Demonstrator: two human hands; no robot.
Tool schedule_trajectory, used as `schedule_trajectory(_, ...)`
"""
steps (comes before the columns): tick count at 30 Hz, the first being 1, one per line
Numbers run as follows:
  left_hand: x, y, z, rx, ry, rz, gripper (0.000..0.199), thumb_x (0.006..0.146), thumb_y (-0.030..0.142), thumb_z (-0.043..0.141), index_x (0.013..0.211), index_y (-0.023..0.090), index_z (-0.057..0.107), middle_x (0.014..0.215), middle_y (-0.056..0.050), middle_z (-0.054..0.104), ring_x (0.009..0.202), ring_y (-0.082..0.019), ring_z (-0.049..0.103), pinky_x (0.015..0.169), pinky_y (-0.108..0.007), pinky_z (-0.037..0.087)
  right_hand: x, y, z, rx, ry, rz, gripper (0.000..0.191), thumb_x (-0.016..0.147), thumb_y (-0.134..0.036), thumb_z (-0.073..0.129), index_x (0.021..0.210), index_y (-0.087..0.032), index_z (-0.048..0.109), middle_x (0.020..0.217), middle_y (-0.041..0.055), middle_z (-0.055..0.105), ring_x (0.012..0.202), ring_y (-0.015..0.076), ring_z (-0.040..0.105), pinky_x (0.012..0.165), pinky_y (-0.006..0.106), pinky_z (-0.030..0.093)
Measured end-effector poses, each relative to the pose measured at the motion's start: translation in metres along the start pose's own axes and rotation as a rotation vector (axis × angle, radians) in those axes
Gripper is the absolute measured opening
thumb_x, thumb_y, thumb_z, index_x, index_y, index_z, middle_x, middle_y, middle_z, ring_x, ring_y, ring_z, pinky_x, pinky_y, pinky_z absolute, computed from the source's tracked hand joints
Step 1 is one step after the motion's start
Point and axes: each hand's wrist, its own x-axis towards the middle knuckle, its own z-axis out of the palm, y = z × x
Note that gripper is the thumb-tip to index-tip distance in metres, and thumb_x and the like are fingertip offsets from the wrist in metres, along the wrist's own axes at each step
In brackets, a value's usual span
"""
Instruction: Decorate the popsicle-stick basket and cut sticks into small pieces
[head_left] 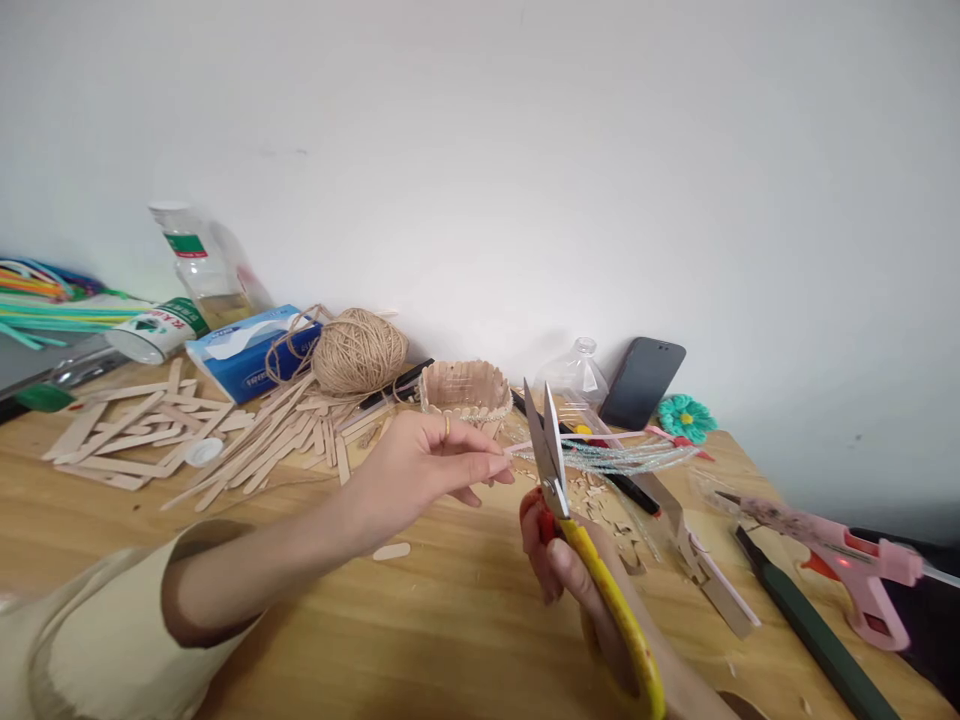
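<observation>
Between the thumb and fingers of my left hand [431,462] is the end of a thin pink stem [600,436], which stretches right past the scissors. My right hand [574,575] is wrapped round the handles of yellow and red scissors [555,470]. Their blades point up and stand slightly apart, with the pink stem at the blades. Behind my hands sits a small oval basket [465,390] edged with wooden stick pieces. Glittery pale stems [630,457] lie to the right of the scissors.
Wooden sticks [142,430], a twine ball [360,350], a blue tissue pack [259,350] and jars [199,260] are at left. Right are a leaning phone [643,383], a teal flower [686,418], a cutter [810,625] and a pink glue gun [847,560].
</observation>
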Motion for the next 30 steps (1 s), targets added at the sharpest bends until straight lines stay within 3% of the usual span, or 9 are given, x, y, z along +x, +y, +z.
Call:
schedule_trajectory(7,0.000,-0.001,0.001,0.020,0.046,0.020,0.006,0.066,0.022,0.070,0.068,0.017,0.072,0.068,0.000,0.071,0.067,-0.012,0.063,0.053,-0.017,0.052,0.000,-0.008,-0.003,-0.021,-0.147,0.077,0.054,0.077,-0.074,0.039,0.071,-0.020,0.042,0.065,-0.0028,0.038,0.059,0.0130,0.033,0.054,0.026,0.029)
schedule_trajectory(12,0.002,0.000,-0.002,0.085,0.014,0.012,0.005,0.067,0.021,0.069,0.065,0.016,0.069,0.063,0.001,0.069,0.062,-0.010,0.061,0.053,-0.017,0.051,0.001,-0.009,-0.005,-0.072,-0.209,0.088,0.056,0.076,-0.076,0.038,0.071,-0.020,0.043,0.066,-0.0013,0.041,0.060,0.0140,0.036,0.053,0.026,0.031)
schedule_trajectory(30,0.004,0.006,-0.005,0.111,-0.017,-0.084,0.010,0.064,0.016,0.068,0.055,0.015,0.063,0.053,0.002,0.064,0.051,-0.007,0.057,0.052,-0.017,0.046,-0.002,-0.012,-0.006,-0.123,-0.223,0.116,0.054,0.078,-0.074,0.037,0.071,-0.021,0.040,0.068,-0.0020,0.038,0.062,0.0138,0.034,0.053,0.026,0.030)
